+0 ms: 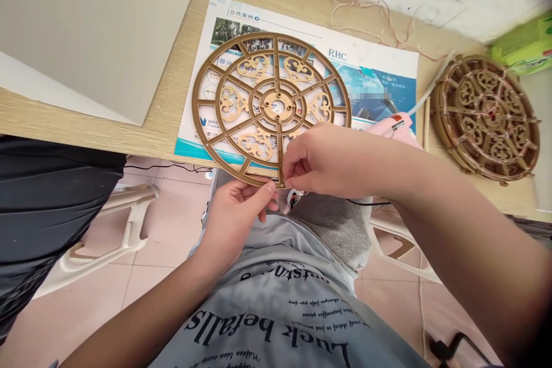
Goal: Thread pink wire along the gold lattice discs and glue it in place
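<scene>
A round gold openwork frame [271, 106] with spokes and scroll ornaments lies on a printed blue-and-white sheet, its near rim jutting past the table edge. My left hand [241, 207] pinches that near rim between thumb and fingers. Just right of it, my right hand [314, 158] has its fingers curled together at the lowest spoke where it meets the rim; whatever they hold is too small to make out. Beyond my right wrist lies a pink glue gun [394, 126], partly hidden by the forearm.
Several similar gold frames are stacked [487, 118] at the right of the wooden table [164, 121]. Thin reddish wires [383, 8] trail along the back. A green package [524, 46] sits at the far right, and a large grey panel [95, 23] covers the left.
</scene>
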Demonstrator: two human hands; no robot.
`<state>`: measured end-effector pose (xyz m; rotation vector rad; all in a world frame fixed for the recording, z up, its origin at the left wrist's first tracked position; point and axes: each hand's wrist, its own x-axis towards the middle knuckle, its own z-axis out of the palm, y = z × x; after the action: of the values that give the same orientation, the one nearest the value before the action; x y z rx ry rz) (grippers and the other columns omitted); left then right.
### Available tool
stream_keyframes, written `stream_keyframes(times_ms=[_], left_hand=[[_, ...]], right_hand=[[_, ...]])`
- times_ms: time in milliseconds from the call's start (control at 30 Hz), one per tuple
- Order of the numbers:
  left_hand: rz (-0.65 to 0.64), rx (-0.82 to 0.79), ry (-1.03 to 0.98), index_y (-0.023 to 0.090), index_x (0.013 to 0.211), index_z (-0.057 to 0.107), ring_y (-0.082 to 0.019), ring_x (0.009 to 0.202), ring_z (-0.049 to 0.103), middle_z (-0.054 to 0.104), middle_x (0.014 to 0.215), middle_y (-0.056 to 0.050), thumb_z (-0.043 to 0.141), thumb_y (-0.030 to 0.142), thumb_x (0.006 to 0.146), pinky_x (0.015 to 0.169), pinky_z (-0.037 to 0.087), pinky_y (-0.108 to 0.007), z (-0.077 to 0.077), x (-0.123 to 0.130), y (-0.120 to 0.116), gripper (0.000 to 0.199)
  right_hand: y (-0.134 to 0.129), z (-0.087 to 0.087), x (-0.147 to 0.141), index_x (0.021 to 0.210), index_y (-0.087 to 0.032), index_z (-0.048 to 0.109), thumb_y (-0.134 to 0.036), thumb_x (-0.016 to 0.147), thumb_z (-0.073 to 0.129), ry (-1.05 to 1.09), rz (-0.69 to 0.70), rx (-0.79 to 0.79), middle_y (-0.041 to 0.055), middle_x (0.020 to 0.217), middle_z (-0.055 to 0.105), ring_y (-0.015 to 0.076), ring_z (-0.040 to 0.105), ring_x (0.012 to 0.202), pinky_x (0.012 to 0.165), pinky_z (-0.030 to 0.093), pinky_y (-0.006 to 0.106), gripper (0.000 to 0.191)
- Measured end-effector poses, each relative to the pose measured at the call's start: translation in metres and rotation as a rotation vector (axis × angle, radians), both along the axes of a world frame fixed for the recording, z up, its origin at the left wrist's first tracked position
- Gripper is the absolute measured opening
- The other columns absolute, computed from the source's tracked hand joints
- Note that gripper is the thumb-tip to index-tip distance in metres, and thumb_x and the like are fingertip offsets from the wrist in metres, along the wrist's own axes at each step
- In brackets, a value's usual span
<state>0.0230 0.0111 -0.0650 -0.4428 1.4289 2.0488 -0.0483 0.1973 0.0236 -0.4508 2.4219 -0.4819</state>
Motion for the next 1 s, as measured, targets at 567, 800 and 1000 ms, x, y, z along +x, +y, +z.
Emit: stream_keyframes(times_ms=[567, 800, 1000], left_hand=[[-0.019, -0.190, -0.053, 0.017, 0.059, 0.059, -0.008, 0.044, 0.047, 0.056, 0.053, 0.002, 0.072, 0.041, 0.065, 0.044, 0.031, -0.019, 0.008, -0.003, 0.027, 0.028], [0.019, -0.214, -0.053, 0.018, 0.056, 0.056, -0.008, 0.045, 0.044, 0.052, 0.052, 0.002, 0.071, 0.037, 0.062, 0.043, 0.033, -0.019, 0.011, -0.002, 0.031, 0.025], [-0.011, -0.224, -0.049, 0.017, 0.057, 0.057, -0.008, 0.045, 0.046, 0.053, 0.053, 0.001, 0.073, 0.040, 0.065, 0.044, 0.033, -0.019, 0.010, -0.003, 0.029, 0.029]], right_hand=[[0.013, -0.001, -0.001, 0.074, -0.022, 0.081, -0.013, 0.083, 0.079, -0.004, 0.025, -0.066, -0.0025, 0.069, 0.071, 0.0112, 0.055, 0.057, 0.058, 0.039, 0.030, 0.013], [0.019, -0.004, 0.008, 0.075, -0.020, 0.079, -0.009, 0.082, 0.081, 0.056, -0.019, -0.123, -0.0018, 0.072, 0.072, 0.0112, 0.054, 0.058, 0.059, 0.037, 0.030, 0.013], [0.063, 0.000, 0.043, 0.101, -0.023, 0.084, -0.025, 0.093, 0.077, 0.198, -0.160, -0.328, -0.0008, 0.078, 0.074, 0.0128, 0.061, 0.064, 0.060, 0.040, 0.028, 0.011]])
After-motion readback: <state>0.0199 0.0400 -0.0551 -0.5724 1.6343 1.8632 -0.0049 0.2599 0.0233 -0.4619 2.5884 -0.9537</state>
